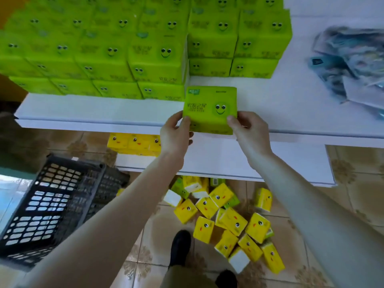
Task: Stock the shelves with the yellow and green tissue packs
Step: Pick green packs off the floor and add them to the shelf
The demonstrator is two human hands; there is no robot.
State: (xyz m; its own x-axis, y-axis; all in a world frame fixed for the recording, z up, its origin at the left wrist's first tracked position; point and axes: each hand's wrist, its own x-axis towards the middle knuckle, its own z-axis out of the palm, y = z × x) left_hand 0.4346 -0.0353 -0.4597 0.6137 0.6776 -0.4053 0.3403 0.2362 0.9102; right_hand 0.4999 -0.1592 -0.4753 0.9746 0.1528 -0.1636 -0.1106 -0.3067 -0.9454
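A green tissue pack [209,107] with a smiley face sits at the front edge of the upper white shelf [291,113]. My left hand [176,132] grips its left lower corner and my right hand [247,129] grips its right lower corner. Behind and to the left, stacked green packs [128,50] fill the shelf in several rows. A row of yellow packs [133,143] stands on the lower shelf [228,161]. Several loose yellow packs [234,223] and a few green ones lie heaped on the tiled floor below.
A black plastic crate [52,204] lies tilted on the floor at the left. A crumpled blue-grey plastic wrap [353,59] lies on the upper shelf at the right. My shoes [179,246] stand beside the floor pile.
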